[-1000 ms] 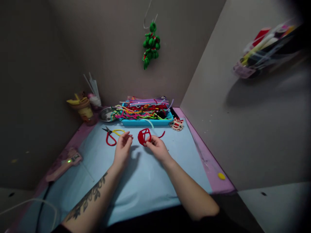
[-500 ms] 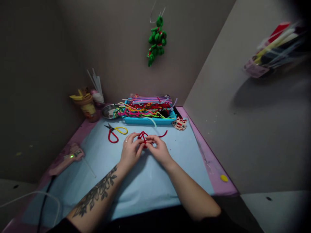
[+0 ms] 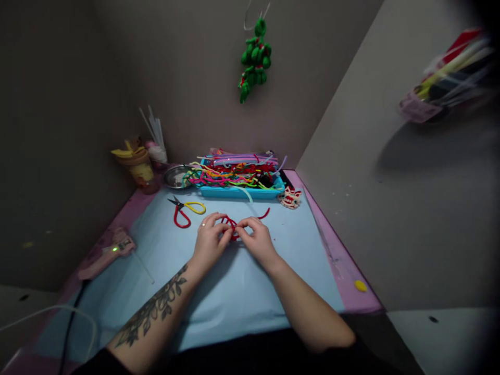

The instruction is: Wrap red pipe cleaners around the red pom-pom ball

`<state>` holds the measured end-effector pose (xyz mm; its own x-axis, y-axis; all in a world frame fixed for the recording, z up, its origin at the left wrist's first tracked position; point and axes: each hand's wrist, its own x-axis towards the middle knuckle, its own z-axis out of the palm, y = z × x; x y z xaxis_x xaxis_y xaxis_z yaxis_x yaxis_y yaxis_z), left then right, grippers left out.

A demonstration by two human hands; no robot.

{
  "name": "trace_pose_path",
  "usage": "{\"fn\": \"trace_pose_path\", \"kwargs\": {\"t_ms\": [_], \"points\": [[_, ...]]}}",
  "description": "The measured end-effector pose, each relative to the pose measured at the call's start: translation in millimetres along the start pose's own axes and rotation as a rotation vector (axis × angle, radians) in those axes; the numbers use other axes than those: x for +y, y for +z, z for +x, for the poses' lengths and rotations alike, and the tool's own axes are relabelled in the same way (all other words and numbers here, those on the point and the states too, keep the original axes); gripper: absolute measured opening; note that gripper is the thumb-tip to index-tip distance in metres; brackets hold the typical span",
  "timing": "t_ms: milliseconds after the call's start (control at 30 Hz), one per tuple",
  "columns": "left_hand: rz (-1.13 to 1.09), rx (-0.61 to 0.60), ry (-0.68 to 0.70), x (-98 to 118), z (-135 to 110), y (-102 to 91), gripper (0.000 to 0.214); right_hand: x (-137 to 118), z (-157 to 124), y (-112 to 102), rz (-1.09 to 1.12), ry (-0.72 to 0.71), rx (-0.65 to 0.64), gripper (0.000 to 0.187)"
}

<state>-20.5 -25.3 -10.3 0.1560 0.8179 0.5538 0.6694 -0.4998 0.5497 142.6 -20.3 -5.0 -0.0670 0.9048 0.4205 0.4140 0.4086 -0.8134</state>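
Your L hand (image 3: 211, 237) & R hand (image 3: 255, 237) pinch a red looped cord-like piece (image 3: 230, 222), long axis unclear, red strand (image 3: 265, 213) pointing far-R.

Clock centred on the workpiece (image 3: 231, 222) between left hand (image 3: 213, 238) and right hand (image 3: 255, 238): tray (image 3: 240, 194) stands at 12 o'clock; ornament (image 3: 291, 198) lies at 2, just beside it; scissors (image 3: 178, 206) lie at 10 on the sheet (image 3: 242, 291), dish (image 3: 170, 178) behind them; glue gun (image 3: 103, 261) near 9.
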Motion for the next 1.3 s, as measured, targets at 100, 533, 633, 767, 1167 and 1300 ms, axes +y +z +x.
{"fn": "trace_pose_path", "kwargs": {"t_ms": [100,533,633,767,1167,1300], "points": [[-0.014,0.013,-0.023,2.1,0.4,-0.3,0.013,-0.5,-0.1,-0.5,0.031,0.02,-0.015,0.009],[-0.076,0.05,-0.077,8.2,-0.9,-1.5,0.013,-3.8,-3.4,6.5,0.042,0.056,0.069,0.008],[-0.066,0.055,-0.071,8.4,-1.9,-1.4,0.012,-3.0,-3.3,7.0,0.002,-0.001,0.04,0.013],[-0.07,0.07,-0.071,7.9,-2.4,-0.9,0.012,-0.3,-4.1,7.7,-0.051,-0.066,0.037,0.014],[-0.014,0.041,0.049,11.9,-1.8,-5.2,0.014,2.2,-4.1,10.0,-0.102,-0.07,-0.044,0.017],[0.014,0.033,0.057,10.7,-2.3,-5.2,0.012,9.4,0.2,9.5,0.148,0.122,-0.138,0.018]]}}
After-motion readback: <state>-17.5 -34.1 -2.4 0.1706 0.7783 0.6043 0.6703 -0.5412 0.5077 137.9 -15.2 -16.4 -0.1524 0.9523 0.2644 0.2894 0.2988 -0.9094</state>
